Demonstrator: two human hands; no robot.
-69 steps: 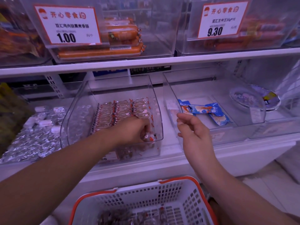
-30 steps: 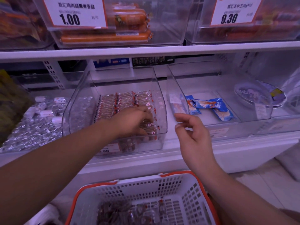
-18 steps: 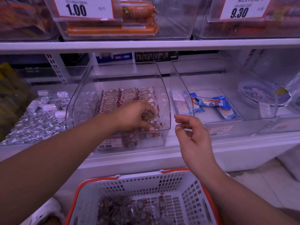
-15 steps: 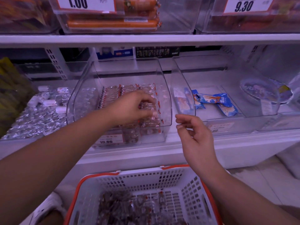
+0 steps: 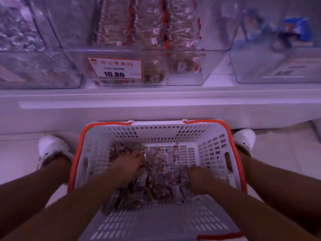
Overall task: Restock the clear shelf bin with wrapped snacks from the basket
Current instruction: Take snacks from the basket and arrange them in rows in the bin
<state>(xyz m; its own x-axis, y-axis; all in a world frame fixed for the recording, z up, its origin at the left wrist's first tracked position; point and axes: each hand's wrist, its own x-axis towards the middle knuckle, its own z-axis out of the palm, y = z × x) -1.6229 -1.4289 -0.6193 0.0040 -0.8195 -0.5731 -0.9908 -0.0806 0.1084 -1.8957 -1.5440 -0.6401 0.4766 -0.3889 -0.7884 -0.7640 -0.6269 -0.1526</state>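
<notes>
In the basket (image 5: 214, 154), seen from the head camera, both hands are down among the snacks (image 5: 160, 181). The left hand (image 5: 127, 166) lies palm-down on the pile, its fingers (image 5: 137, 156) a little spread and bent at the tips into the wrappers; whether they pinch one I cannot tell, since the view is blurred. The right hand (image 5: 198, 177) is sunk deeper, its fingers buried in the pile to their left, so I cannot tell if they are spread, pressed together or pinching. The loose snacks fill the basket floor between the two sets of fingers and spill back towards the wrists. The basket is white with an orange rim and stands on the floor, with a white shoe (image 5: 52, 147) out beyond the left fingers and another shoe (image 5: 244, 139) out beyond the right ones. Well ahead of the fingertips, above the white shelf edge (image 5: 156, 103), sits the clear bin (image 5: 217, 65), holding rows of the same red-trimmed snacks stacked on edge, with a price tag (image 5: 118, 68) reading 10.80 on its front. A bin of silver wrappers (image 5: 20, 32) stands beside it on the left-hand side, and a bin with blue packets (image 5: 295, 30) on the right-hand side.
</notes>
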